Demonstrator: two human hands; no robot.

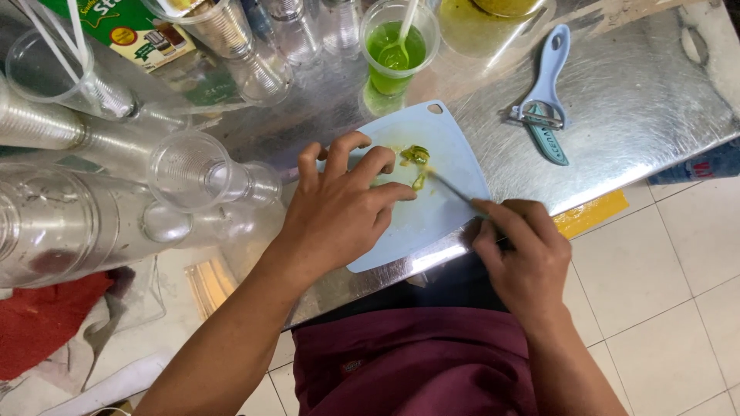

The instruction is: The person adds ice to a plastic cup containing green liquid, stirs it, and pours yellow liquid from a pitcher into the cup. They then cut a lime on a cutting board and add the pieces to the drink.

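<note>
Green printed box (127,31) — top left, flat on counter, behind clear cups.

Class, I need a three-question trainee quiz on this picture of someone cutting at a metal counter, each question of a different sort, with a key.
1. True or false: the left hand steadies a small green piece of fruit on the pale blue cutting board.
2. What does the right hand hold? A) a knife B) the blue peeler C) a spoon
3. Fill in: the plastic cup of green liquid stands beyond the board with a ____ in it.

Key: 1 true; 2 A; 3 spoon.
</note>
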